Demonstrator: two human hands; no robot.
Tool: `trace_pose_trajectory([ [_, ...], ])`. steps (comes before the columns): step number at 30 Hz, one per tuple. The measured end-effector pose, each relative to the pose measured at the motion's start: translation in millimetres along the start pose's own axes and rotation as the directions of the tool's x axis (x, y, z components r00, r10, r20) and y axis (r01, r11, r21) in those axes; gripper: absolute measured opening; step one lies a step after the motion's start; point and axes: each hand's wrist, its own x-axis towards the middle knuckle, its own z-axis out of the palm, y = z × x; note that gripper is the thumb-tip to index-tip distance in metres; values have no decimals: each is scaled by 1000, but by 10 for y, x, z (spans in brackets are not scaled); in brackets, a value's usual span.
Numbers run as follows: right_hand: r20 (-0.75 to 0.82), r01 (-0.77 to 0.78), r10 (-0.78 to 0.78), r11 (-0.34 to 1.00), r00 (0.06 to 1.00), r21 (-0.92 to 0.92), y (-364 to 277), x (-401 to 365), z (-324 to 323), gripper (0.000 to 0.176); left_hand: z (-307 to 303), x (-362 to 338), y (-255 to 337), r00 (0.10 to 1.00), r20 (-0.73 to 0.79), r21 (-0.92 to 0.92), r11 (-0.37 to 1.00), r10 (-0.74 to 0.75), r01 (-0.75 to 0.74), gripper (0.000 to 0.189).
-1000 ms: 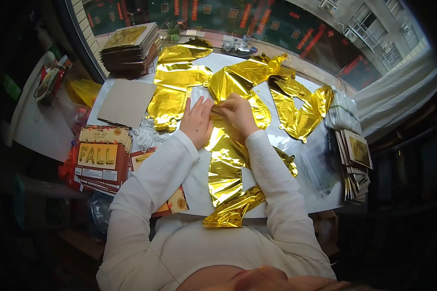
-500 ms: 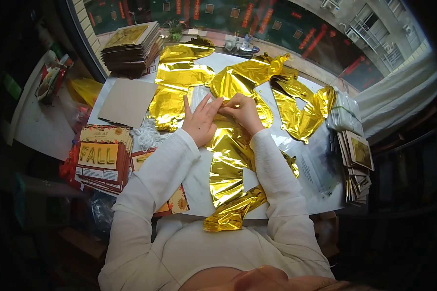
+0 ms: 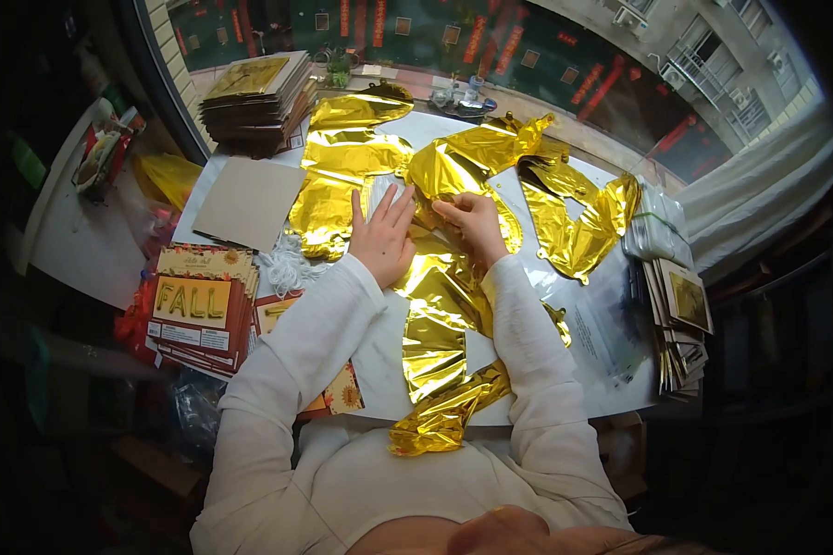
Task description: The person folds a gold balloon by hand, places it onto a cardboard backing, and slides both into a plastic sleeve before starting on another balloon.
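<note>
Flat gold foil balloons cover the middle of the white table. My left hand (image 3: 382, 244) lies palm down with its fingers stretched out, resting by a thin bundle of white strips (image 3: 377, 189) and the edge of the foil. Close to its right, my right hand (image 3: 479, 227) has thumb and fingers pinched together at a gold foil balloon (image 3: 440, 277) that runs down towards my lap. The pinched part is mostly hidden behind the fingers. Beyond the hands lie another gold foil balloon (image 3: 453, 162) and a long one (image 3: 338, 176) at the left.
A triangular gold balloon (image 3: 574, 217) lies right, near clear plastic bags (image 3: 659, 231) and cards (image 3: 683, 310). At left are a grey cardboard sheet (image 3: 248, 202), white string (image 3: 289, 266), "FALL" packages (image 3: 194, 301) and a tall package stack (image 3: 254, 106). A window stands behind.
My left fingertips have drawn away from the right fingers, leaving a small gap. My right hand stays pinched at nearly the same spot. The whole view has shifted slightly.
</note>
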Motion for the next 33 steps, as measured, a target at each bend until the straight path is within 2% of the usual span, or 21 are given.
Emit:
trace_pose_trajectory([
  [4, -18, -37, 38, 995, 999, 94, 29, 29, -1, 26, -137, 13, 94, 991, -89, -148, 982, 102, -115, 62],
  [6, -19, -16, 18, 995, 1000, 100, 80, 53, -23, 27, -85, -22, 102, 981, 43, -87, 979, 191, -187, 60],
  [9, 98, -102, 82, 970, 992, 222, 164, 143, -154, 20, -60, -42, 107, 980, 81, -105, 979, 184, -175, 59],
  [11, -31, -133, 173, 849, 984, 512, 54, 194, -270, 15, -45, -43, 108, 980, 76, -102, 979, 184, -176, 58],
  [12, 25, -71, 73, 746, 997, 662, 194, 374, -533, 16, -51, -44, 113, 979, 74, -101, 978, 190, -182, 58],
  [14, -236, 277, -151, 642, 960, 715, 178, 554, -1122, 20, -61, -45, 126, 982, 79, -99, 982, 170, -162, 59],
  [15, -224, 216, -62, 605, 973, 766, 250, 707, -1653, 24, -54, -48, 129, 982, 77, -98, 981, 172, -165, 59],
  [16, -493, 415, -91, 680, 865, 604, -83, 469, -1861, 33, -41, -51, 126, 983, 69, -100, 981, 171, -163, 59],
  [17, -345, 389, -181, 479, 921, 787, -746, -187, -1688, 41, -35, -49, 120, 984, 61, -102, 982, 168, -161, 60],
  [19, -524, 576, -262, 514, 811, 636, -882, -586, -2186, 47, -40, -45, 121, 984, 56, -105, 981, 167, -160, 60],
  [21, -808, 740, -170, 537, 565, 404, -1269, -1173, -2130, 56, -23, -46, 124, 984, 52, -113, 980, 170, -163, 60],
  [22, -879, 781, -293, 611, 376, 131, -1045, -1338, -2522, 59, 6, -46, 111, 985, 41, -109, 980, 170, -165, 56],
  [23, -749, 684, -662, 541, -11, -489, -860, -1530, -2506, 61, 20, -44, 99, 985, 31, -104, 980, 172, -168, 52],
  [24, -629, 424, -772, 543, -86, -725, -980, -1809, -2517, 64, 14, -40, 87, 983, 30, -106, 979, 180, -176, 52],
  [25, -921, 740, -383, 641, 79, -203, -1292, -2106, -2594, 68, 8, -37, 76, 982, 14, -121, 976, 186, -183, 47],
  [26, -626, 189, -766, 599, -149, -778, -1093, -2324, -2614, 69, 7, -38, 76, 981, -1, -137, 972, 192, -191, 42],
  [28, -127, -236, -977, 166, -172, -957, -1514, -2537, -2041, 62, 9, -23, 67, 979, -63, -185, 962, 193, -201, 28],
  [30, -310, -3, -941, 313, -140, -950, -1440, -2784, -2122, 58, -31, -13, 40, 970, -69, -219, 945, 234, -244, 18],
  [31, -127, -118, -983, 143, -135, -983, -1465, -2863, -2154, 59, -60, 1, 50, 957, -103, -217, 933, 270, -287, 9],
  [32, 102, -265, -995, -93, -19, -960, -1536, -3031, -2191, 54, -101, 17, 44, 953, -98, -220, 928, 285, -300, 9],
  [33, 93, -166, -992, -107, 87, -980, -1602, -3179, -2359, 52, -149, 38, 46, 940, -135, -200, 920, 314, -336, 8],
])
